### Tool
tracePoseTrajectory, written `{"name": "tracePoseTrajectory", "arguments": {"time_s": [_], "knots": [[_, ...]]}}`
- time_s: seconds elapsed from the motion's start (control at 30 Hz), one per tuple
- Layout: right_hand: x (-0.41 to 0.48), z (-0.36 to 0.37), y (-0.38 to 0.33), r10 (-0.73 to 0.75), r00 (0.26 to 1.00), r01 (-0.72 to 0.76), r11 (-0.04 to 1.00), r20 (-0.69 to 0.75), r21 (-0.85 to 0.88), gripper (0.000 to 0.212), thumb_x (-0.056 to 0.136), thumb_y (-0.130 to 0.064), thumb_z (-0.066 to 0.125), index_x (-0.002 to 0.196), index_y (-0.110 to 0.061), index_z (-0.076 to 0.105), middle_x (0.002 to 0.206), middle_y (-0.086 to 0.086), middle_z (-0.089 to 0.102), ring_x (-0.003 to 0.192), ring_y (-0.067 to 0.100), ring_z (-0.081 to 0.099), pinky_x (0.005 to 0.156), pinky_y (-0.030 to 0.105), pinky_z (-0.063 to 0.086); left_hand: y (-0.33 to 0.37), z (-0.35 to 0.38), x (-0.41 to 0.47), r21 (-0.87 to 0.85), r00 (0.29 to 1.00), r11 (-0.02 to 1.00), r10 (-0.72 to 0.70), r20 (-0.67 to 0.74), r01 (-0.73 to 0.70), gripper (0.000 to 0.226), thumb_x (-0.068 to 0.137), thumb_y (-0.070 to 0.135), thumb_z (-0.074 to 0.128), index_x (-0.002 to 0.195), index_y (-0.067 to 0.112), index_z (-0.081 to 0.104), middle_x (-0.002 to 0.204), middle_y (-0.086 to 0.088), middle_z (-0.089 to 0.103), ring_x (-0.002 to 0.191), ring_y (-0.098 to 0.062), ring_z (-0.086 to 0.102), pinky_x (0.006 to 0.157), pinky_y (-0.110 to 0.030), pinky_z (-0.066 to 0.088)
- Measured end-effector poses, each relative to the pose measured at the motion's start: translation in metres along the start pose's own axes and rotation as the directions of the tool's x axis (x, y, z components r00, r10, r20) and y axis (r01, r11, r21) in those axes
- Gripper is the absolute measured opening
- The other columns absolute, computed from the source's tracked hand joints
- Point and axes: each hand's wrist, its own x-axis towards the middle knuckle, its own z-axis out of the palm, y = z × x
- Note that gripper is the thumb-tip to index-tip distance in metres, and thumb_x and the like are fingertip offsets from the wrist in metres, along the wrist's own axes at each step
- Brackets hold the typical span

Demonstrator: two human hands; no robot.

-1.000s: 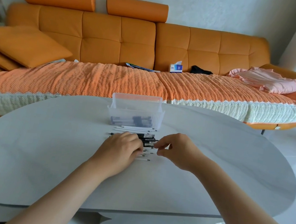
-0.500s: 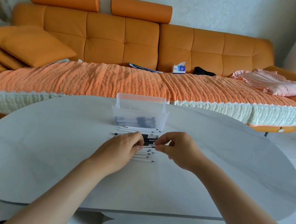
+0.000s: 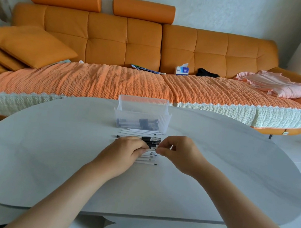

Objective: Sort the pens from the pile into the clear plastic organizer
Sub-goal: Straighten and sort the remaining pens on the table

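A pile of thin white and black pens lies in a row on the white oval table, just in front of the clear plastic organizer. Several pens lie inside the organizer. My left hand rests on the left part of the pile, fingers curled over pens. My right hand is at the pile's right end, thumb and forefinger pinched on the tip of a pen. The hands hide the middle of the pile.
Behind the table stands an orange sofa with a knitted cover, a cushion, a tissue box and pink clothes. The table's near edge runs below my forearms.
Both hands stay on the pile with only small finger shifts. The view has tilted slightly, so the table sits a little differently in frame.
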Motion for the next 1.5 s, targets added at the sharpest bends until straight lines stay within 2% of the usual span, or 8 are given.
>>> {"name": "tracePoseTrajectory", "arguments": {"time_s": [0.13,0.37,0.53,0.67,0.87,1.0,1.27,1.5], "knots": [[-0.005,0.0,-0.003,-0.014,1.0,0.014,1.0,0.026,0.009,0.021,0.092,-0.027,0.067,0.071,-0.02,0.069,0.052,-0.023,0.057,0.046,0.0,0.045,0.046,0.011,0.031,0.001,0.001,-0.005,0.001,0.997,0.998,0.056,-0.044,-0.056,0.014,0.094,0.015,0.061,0.098,0.022,0.071,0.08,0.021,0.056,0.078,0.004,0.053,0.069,-0.016,0.041],[-0.01,0.0,-0.003,-0.002,0.991,0.003,1.0,0.135,-0.002,0.023,0.091,-0.033,0.067,0.07,-0.023,0.067,0.053,-0.023,0.057,0.05,-0.001,0.048,0.05,0.013,0.037,0.003,-0.001,-0.009,0.003,0.998,0.998,0.064,-0.002,-0.064,0.011,0.091,0.015,0.063,0.09,0.021,0.071,0.076,0.018,0.056,0.076,0.001,0.054,0.068,-0.019,0.044],[0.001,-0.007,0.003,0.042,0.998,-0.043,0.999,0.051,0.013,0.018,0.09,-0.049,0.064,0.087,-0.033,0.073,0.073,-0.022,0.064,0.057,-0.007,0.055,0.054,0.01,0.038,0.004,0.001,-0.008,0.028,0.998,0.997,0.07,0.002,-0.07,0.008,0.087,0.021,0.068,0.09,0.024,0.074,0.083,0.014,0.059,0.078,-0.002,0.055,0.069,-0.024,0.048],[0.014,-0.006,0.021,0.071,0.994,-0.086,0.976,-0.08,-0.202,0.016,0.096,-0.039,0.056,0.105,-0.036,0.069,0.102,-0.018,0.062,0.084,0.003,0.057,0.073,0.024,0.046,0.001,0.006,-0.01,0.073,0.995,0.993,0.091,0.038,-0.093,0.007,0.085,0.027,0.071,0.09,0.026,0.076,0.084,0.012,0.055,0.082,-0.004,0.049,0.072,-0.03,0.049],[0.027,0.005,0.023,0.086,0.996,-0.091,0.929,-0.031,-0.359,0.023,0.098,-0.036,0.053,0.116,-0.034,0.068,0.113,-0.01,0.059,0.099,0.017,0.059,0.079,0.031,0.049,-0.008,0.01,-0.007,0.161,0.986,0.972,0.165,0.035,-0.169,0.021,0.08,0.03,0.075,0.1,0.026,0.072,0.096,0.013,0.055,0.095,-0.008,0.048,0.082,-0.026,0.044],[0.031,0.006,0.022,0.086,0.996,-0.09,0.914,-0.029,-0.396,0.015,0.094,-0.033,0.059,0.104,-0.035,0.07,0.109,-0.011,0.061,0.099,0.015,0.059,0.078,0.031,0.049,-0.014,0.012,-0.004,0.235,0.989,0.961,0.146,0.016,-0.146,0.032,0.079,0.034,0.075,0.11,0.028,0.068,0.106,0.014,0.058,0.103,-0.01,0.048,0.086,-0.022,0.035],[0.027,-0.005,0.021,0.084,0.993,-0.105,0.94,-0.078,-0.324,0.012,0.093,-0.032,0.06,0.1,-0.035,0.069,0.103,-0.018,0.065,0.093,0.01,0.058,0.074,0.028,0.049,-0.017,0.014,0.002,0.238,0.992,0.963,0.127,0.013,-0.126,0.04,0.085,0.038,0.068,0.122,0.025,0.061,0.112,0.012,0.056,0.109,-0.011,0.046,0.089,-0.024,0.038],[0.018,-0.008,0.009,-0.021,0.996,0.0,0.973,-0.092,-0.231,0.008,0.092,-0.033,0.063,0.094,-0.036,0.069,0.093,-0.021,0.065,0.076,-0.002,0.055,0.06,0.017,0.038,-0.011,0.002,0.007,0.37,0.969,0.921,0.189,-0.158,-0.119,0.049,0.084,0.033,0.068,0.129,0.016,0.055,0.122,0.003,0.056,0.112,-0.02,0.05,0.092,-0.035,0.044]]}}
